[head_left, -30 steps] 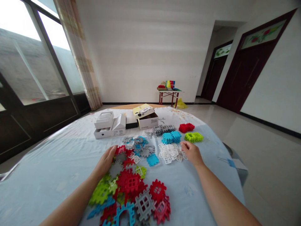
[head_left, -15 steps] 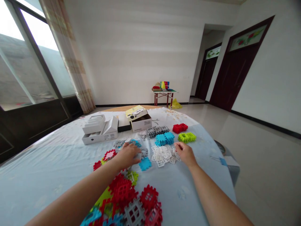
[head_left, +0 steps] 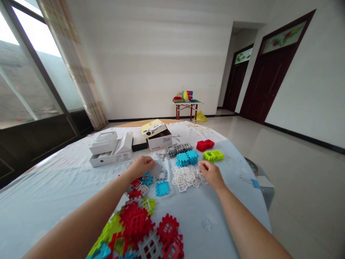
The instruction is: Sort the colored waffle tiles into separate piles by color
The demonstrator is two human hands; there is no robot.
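My left hand is above the left side of the table, its fingers curled together. Whatever may be in them is hidden. Beneath and beside it lie grey toothed plastic tiles and a square blue tile. My right hand is pinched closed at the right edge of a heap of white window-shaped plastic pieces. I cannot make out what its fingertips hold. Nearer to me is a mixed pile with red tiles, a grey window tile and green tiles.
Behind the white heap are stacked blue tiles, grey tiles, red tiles and green tiles. White boxes and an open box with a yellow lid stand at the back left of the cloth-covered table.
My left hand has lifted away from the tiles toward the back left, and its spread fingers have curled in. My right hand remains by the white pieces. The view has shifted slightly.
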